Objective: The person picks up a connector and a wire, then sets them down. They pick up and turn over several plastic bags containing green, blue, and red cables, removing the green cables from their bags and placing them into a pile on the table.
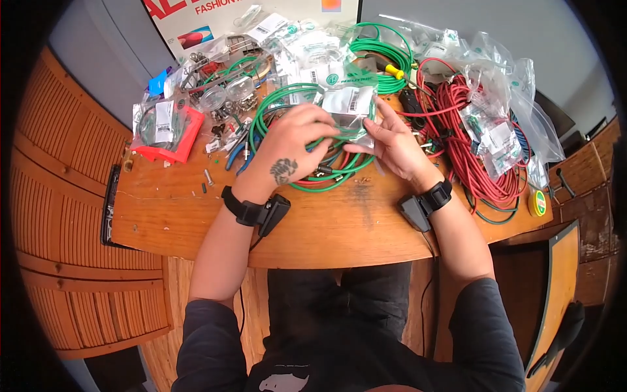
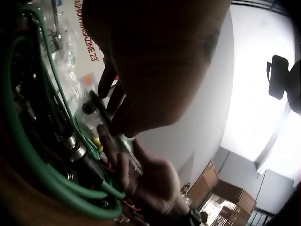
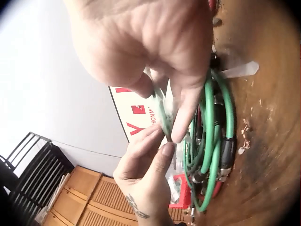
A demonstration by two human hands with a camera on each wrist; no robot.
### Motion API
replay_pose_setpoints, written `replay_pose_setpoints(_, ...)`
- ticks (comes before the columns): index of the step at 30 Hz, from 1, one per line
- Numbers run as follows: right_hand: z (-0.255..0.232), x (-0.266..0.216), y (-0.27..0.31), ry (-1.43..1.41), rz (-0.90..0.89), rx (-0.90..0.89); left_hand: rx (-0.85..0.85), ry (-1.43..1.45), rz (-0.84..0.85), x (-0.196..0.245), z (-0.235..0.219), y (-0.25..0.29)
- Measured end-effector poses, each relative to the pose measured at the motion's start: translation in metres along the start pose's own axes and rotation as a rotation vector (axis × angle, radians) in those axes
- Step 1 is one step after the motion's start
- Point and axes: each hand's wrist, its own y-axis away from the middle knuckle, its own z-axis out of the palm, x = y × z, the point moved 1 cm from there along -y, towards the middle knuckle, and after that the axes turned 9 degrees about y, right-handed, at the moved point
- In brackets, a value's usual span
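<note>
Both hands hold a small clear plastic bag with a white label [image 1: 349, 101] above a coil of green cable [image 1: 264, 112]. The left hand [image 1: 297, 144] pinches the bag's near edge between thumb and fingers. At the bag's right side, the right hand [image 1: 400, 147] grips it between thumb and fingers, palm turned up. In the right wrist view something green shows through the bag [image 3: 163, 113], with the left hand [image 3: 146, 172] below and the right hand [image 3: 150, 47] above. Dark left fingers partly cover the bag in the left wrist view. Cable connectors [image 2: 75, 149] lie beside the hands there.
A large red cable coil [image 1: 457, 137] and clear bags lie on the right. Behind are another green coil [image 1: 392, 81], a yellow-handled tool [image 1: 394, 72] and more bags. A red tray [image 1: 189, 134] stands left, a small yellow tin [image 1: 537, 203] at the right edge. Small scraps dot the wooden table [image 1: 294, 242].
</note>
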Motion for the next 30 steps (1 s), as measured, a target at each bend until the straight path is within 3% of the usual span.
replay_pose_setpoints(3, 0.000, 0.002, -0.002, -0.075, -0.023, -0.002, 0.096, -0.062, -0.095, -0.012, -0.010, 0.006)
replay_pose_setpoints(6, 0.003, -0.001, -0.002, -0.112, -0.039, -0.055, 0.232, 0.286, -0.436, -0.018, -0.008, 0.008)
replay_pose_setpoints(10, 0.003, -0.001, -0.001, -0.116, -0.036, -0.091, 0.247, 0.528, -0.485, -0.023, 0.001, 0.011)
replay_pose_setpoints(14, 0.001, 0.002, -0.001, -0.067, -0.020, -0.097, 0.196, 0.534, -0.500, -0.016, -0.003, 0.008)
replay_pose_setpoints(16, 0.004, 0.003, 0.001, -0.065, -0.019, -0.108, 0.084, 0.323, -0.649, -0.008, -0.005, 0.008)
replay_pose_setpoints(20, 0.001, 0.011, -0.005, -0.060, -0.065, -0.071, 0.233, 0.544, -0.618, -0.018, 0.002, 0.011)
replay_pose_setpoints(23, 0.007, 0.010, -0.005, -0.074, -0.142, 0.032, 0.223, 0.516, -0.625, -0.016, -0.004, 0.011)
replay_pose_setpoints(28, 0.008, 0.013, -0.007, 0.040, -0.275, 0.234, 0.344, 0.576, -0.584, -0.012, 0.001, 0.008)
replay_pose_setpoints(30, 0.008, 0.016, -0.008, 0.066, -0.299, 0.271, 0.529, 0.754, -0.479, -0.013, 0.007, 0.005)
